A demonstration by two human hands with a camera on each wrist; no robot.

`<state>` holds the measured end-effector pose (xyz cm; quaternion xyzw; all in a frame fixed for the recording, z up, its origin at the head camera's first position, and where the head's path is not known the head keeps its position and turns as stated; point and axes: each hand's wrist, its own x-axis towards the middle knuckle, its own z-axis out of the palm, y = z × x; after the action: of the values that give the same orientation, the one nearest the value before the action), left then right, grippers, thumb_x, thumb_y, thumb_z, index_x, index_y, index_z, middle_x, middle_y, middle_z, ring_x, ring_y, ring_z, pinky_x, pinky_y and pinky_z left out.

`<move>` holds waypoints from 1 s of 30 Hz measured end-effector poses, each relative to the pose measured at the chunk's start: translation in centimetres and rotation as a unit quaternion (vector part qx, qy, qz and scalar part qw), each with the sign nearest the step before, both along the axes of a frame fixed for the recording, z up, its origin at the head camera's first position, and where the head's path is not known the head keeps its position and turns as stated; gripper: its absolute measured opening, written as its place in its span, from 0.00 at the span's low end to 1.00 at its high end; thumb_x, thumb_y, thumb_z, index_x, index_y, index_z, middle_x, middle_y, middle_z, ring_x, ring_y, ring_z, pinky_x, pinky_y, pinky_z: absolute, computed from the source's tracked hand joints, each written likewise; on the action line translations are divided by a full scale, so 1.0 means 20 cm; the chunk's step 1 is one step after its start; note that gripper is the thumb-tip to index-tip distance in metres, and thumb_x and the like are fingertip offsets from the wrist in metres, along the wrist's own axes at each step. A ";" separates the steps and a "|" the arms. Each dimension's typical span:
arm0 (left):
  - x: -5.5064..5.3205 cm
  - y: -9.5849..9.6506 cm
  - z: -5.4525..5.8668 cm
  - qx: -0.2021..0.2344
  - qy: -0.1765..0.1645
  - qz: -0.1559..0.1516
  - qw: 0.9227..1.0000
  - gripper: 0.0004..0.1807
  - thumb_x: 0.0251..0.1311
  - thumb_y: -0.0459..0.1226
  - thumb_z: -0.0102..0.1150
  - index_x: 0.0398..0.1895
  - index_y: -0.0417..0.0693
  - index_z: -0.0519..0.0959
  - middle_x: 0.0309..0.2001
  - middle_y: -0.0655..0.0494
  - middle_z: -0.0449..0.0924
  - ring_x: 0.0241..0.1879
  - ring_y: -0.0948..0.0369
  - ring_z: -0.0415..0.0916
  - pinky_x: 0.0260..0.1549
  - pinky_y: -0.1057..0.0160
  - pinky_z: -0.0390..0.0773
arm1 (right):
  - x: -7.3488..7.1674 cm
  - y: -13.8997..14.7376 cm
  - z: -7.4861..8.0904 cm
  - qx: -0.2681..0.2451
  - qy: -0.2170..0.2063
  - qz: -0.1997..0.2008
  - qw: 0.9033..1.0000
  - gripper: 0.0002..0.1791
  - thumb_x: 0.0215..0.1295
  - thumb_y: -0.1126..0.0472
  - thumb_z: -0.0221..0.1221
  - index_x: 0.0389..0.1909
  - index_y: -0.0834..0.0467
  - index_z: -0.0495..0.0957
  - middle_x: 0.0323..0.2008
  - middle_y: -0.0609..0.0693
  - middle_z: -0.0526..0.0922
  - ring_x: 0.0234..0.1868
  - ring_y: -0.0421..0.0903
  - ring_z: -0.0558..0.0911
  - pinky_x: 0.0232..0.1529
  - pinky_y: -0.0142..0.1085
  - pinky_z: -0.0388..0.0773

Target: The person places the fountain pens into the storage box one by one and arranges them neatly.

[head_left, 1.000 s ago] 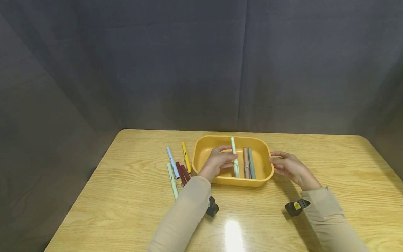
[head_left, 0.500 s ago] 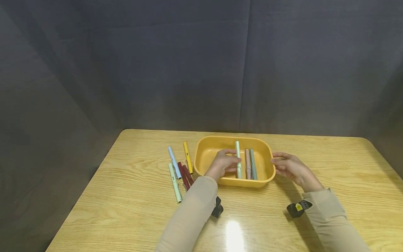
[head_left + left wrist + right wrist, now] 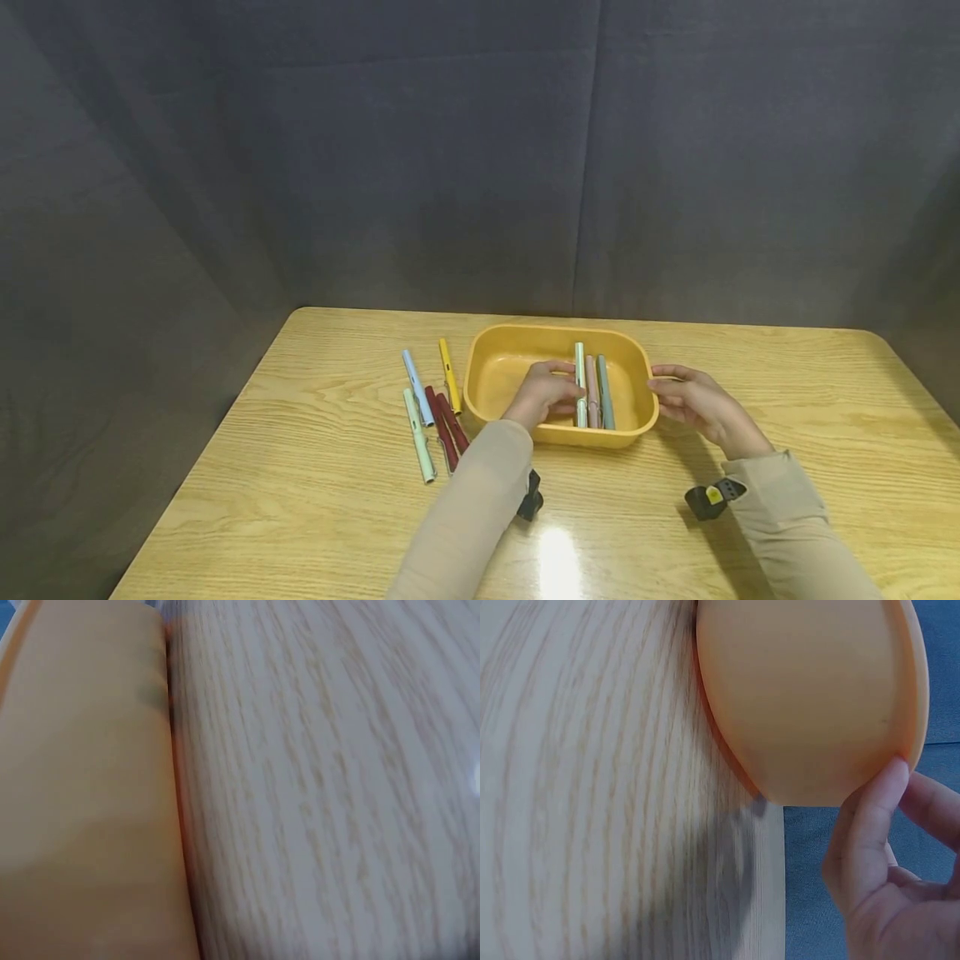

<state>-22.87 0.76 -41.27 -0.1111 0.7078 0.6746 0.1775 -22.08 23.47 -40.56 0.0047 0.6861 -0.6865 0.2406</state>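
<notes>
In the head view my left hand [image 3: 546, 393] reaches over the front rim of a yellow plastic box [image 3: 555, 436] and holds a pale green pen [image 3: 581, 373] inside it, thumb and fingers around the pen's middle. Close beside that pen, on its right, lie a pink pen [image 3: 592, 392] and a grey-green pen [image 3: 605, 392]. My right hand [image 3: 697, 404] grips the box's right end, with the fingertips at the rim; the right wrist view shows the thumb and a finger [image 3: 881, 802] there. The left wrist view shows only the box's outer wall [image 3: 90, 787] and the table.
Left of the box, a light blue pen [image 3: 417, 388], a yellow pen [image 3: 450, 375], another pale green pen [image 3: 418, 436] and two dark red pens [image 3: 447, 423] lie on the wooden table [image 3: 315, 467]. A dark curtain [image 3: 450, 167] hangs behind the table.
My left hand has moved right and lowered the pale green pen beside the pink one. My right hand stays at the box's right end.
</notes>
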 end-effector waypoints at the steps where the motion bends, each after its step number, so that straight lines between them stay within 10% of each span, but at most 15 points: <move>1: 0.00 0.00 0.00 -0.002 -0.001 0.000 1.000 0.25 0.51 0.21 0.62 0.55 0.36 0.74 0.53 0.42 0.78 0.35 0.56 0.83 0.39 0.57 0.87 | 0.00 0.00 0.00 -0.001 -0.001 0.001 1.000 0.20 0.69 0.64 0.52 0.58 0.64 0.60 0.28 0.38 0.82 0.30 0.32 0.82 0.33 0.23 0.82; 30: 0.01 0.02 -0.01 -0.023 -0.014 -0.025 0.999 0.24 0.54 0.21 0.59 0.56 0.30 0.73 0.51 0.37 0.79 0.45 0.49 0.83 0.43 0.58 0.86 | 0.00 0.00 0.00 -0.008 -0.006 -0.004 1.000 0.19 0.69 0.64 0.53 0.57 0.63 0.60 0.27 0.38 0.81 0.28 0.32 0.81 0.31 0.22 0.82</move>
<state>-22.61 1.12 -41.40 -0.1069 0.7233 0.6517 0.2020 -22.10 23.45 -40.58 0.0097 0.6793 -0.6928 0.2420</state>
